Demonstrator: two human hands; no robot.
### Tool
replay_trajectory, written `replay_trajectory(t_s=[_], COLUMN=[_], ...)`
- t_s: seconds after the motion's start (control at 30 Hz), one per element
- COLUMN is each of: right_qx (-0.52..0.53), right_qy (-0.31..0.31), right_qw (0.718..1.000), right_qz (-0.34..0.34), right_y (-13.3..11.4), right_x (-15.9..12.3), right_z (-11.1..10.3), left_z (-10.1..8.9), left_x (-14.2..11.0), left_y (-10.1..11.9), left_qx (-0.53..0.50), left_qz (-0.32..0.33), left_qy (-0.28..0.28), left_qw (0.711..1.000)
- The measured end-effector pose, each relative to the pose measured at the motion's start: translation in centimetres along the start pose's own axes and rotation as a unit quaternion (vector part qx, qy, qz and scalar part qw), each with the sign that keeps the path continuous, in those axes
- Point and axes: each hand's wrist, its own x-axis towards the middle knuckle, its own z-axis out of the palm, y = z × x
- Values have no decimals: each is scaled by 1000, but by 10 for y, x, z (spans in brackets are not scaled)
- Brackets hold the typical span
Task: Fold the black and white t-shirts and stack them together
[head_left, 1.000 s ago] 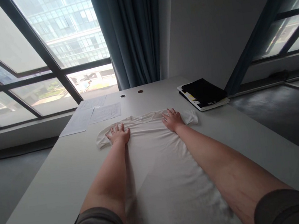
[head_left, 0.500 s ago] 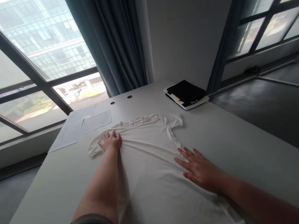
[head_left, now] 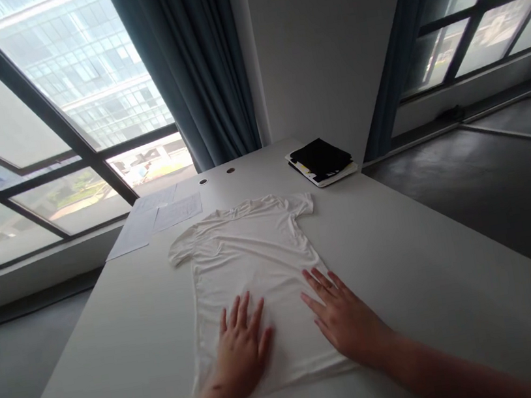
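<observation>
A white short-sleeved T-shirt lies spread on the table, its collar and sleeves toward the far side, with creases across the chest and left sleeve. My left hand is over the lower left part of the shirt, fingers spread and palm down. Over the shirt's right side edge, my right hand lies flat with its fingers apart. Neither hand grips the fabric. The forearms and hands cover parts of the lower shirt and its hem.
The white table has two round cable holes near its back edge. Sheets of paper lie at the back left. A black folded item rests on a white-edged stack at the back right. Windows, a blue curtain and a pillar stand beyond.
My left hand has come back from the shirt's left shoulder to its lower part. The right hand stays near the right side edge. The shirt's hem now shows, and the view has shifted slightly.
</observation>
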Motion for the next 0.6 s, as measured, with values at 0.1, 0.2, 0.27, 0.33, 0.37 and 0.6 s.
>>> replay_trajectory(t_s=[0.1,0.2,0.27,0.33,0.37,0.6], right_qx=[22,50,65,73,74,72], right_qy=[-22,-84,-107,-125,-132,-69], right_qw=[999,994,990,988,987,990], right_qz=[-35,-51,-59,-61,-57,-101], right_y=[-25,-39,-40,-38,-37,-46], right_x=[-11,-23,-29,-33,-35,-64], right_z=[6,18,21,18,15,-2], left_z=[6,5,3,2,1,-21], left_x=[-51,-74,-81,-84,-85,-97], left_y=[10,10,8,8,8,15], left_qx=[8,13,12,8,5,-3], left_qz=[-32,-78,-108,-126,-130,-33], left_qy=[-1,13,32,41,38,45], left_qw=[999,997,994,991,991,998])
